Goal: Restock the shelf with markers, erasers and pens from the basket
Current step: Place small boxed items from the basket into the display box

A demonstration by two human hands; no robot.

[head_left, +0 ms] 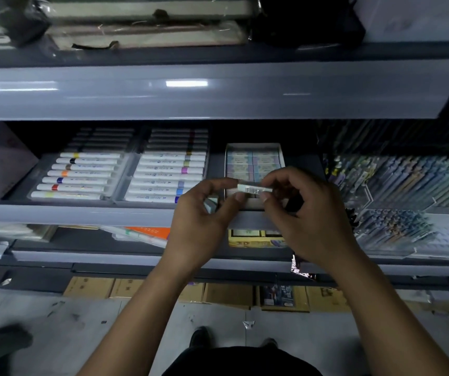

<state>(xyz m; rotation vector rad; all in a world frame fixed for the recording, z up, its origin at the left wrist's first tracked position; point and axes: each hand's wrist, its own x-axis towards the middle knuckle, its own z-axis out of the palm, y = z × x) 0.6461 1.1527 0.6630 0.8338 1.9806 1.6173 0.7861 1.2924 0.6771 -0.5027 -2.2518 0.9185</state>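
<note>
A small white wrapped eraser is pinched at its two ends between my left hand and my right hand, just in front of the middle shelf. Behind it stands an open white box of pastel erasers. In my left palm I also see another small pale block, partly hidden. Two clear trays of white markers with coloured bands lie to the left. Racks of pens fill the right side of the shelf. No basket shows in the head view.
A grey shelf lip runs under the trays, and a deeper grey shelf front hangs above. Lower shelves hold packaged goods. Cardboard boxes sit at floor level. My shoes stand on grey floor.
</note>
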